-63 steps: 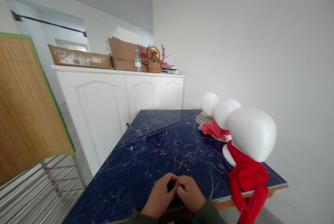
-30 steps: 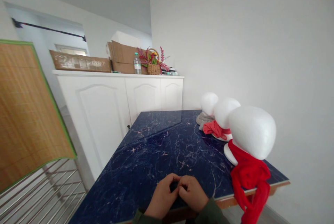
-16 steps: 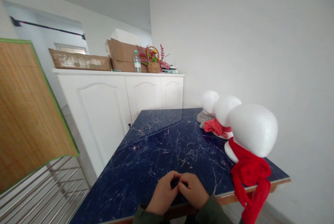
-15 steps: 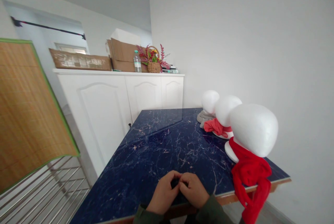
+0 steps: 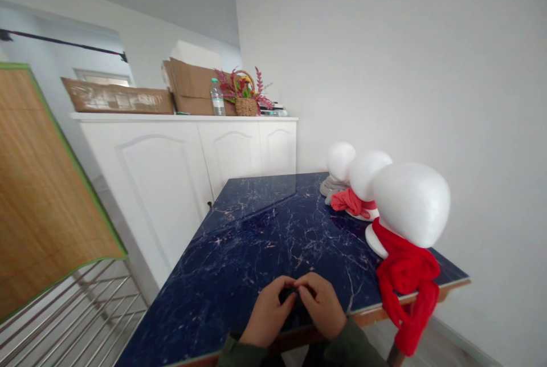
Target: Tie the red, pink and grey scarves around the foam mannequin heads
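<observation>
Left hand and right hand: resting together at the near edge of the table, fingertips pressed against each other around a small dark gap; whether anything is pinched there cannot be told.

Right of the hands, near: white foam head wearing a red scarf that hangs over the table edge.

Beyond it: second foam head with red cloth; third foam head on grey cloth.

Far, ahead and to the left: white cabinet bearing cardboard boxes, water bottle, flower basket.

Far left: bamboo mat.
</observation>
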`<state>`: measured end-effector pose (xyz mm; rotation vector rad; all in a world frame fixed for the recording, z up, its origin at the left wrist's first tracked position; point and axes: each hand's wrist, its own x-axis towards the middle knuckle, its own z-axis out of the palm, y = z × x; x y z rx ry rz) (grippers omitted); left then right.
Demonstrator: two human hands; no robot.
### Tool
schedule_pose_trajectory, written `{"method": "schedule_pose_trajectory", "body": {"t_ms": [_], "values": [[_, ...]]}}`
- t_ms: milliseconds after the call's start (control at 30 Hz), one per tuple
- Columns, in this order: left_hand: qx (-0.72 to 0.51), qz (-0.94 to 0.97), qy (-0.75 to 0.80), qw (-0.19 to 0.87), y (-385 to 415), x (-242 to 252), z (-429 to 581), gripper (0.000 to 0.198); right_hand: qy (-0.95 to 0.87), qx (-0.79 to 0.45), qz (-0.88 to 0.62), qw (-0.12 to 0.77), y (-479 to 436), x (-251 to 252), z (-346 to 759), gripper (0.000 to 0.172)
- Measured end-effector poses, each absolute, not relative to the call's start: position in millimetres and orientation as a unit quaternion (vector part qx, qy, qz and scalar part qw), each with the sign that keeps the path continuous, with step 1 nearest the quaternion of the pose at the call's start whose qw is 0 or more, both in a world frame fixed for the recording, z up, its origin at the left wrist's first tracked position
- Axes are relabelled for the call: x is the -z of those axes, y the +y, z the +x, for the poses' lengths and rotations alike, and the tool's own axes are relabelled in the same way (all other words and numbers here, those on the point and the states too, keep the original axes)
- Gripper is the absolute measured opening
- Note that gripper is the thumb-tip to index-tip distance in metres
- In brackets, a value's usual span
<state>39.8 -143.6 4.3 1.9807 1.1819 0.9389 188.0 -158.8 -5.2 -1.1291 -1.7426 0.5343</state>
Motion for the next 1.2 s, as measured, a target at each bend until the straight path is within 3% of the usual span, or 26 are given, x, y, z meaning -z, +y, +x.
{"method": "schedule_pose_trajectory", "body": {"t_ms": [100,200,267,333,500,567,767,1033,1200], "values": [[-0.343,0.756,0.463,0.312,-143,-4,39,0.023,-0.603,-0.102,-0.508,0.606,-179,6,232,0.018],[-0.327,0.763,0.463,0.309,-143,-3,39,0.025,-0.402,0.069,-0.566,0.716,-189,4,306,0.030],[-0.321,0.770,0.463,0.301,-141,-1,39,0.025,-0.294,0.148,-0.603,0.727,-185,2,361,0.039],[-0.318,0.772,0.465,0.294,-140,0,40,0.026,-0.250,0.184,-0.683,0.661,-174,1,409,0.044],[-0.306,0.770,0.478,0.293,-139,-2,42,0.027,-0.322,-0.006,-0.870,0.374,-141,18,466,0.043],[-0.304,0.768,0.482,0.291,-140,-4,43,0.027,-0.336,-0.036,-0.884,0.322,-135,27,468,0.041],[-0.299,0.772,0.488,0.278,-141,-3,43,0.026,-0.328,-0.054,-0.874,0.353,-138,29,468,0.046],[-0.302,0.767,0.491,0.282,-142,-6,43,0.027,-0.284,-0.100,-0.808,0.507,-136,18,463,0.051],[-0.308,0.766,0.486,0.286,-142,-3,43,0.027,-0.231,-0.079,-0.818,0.521,-140,16,459,0.059]]}}
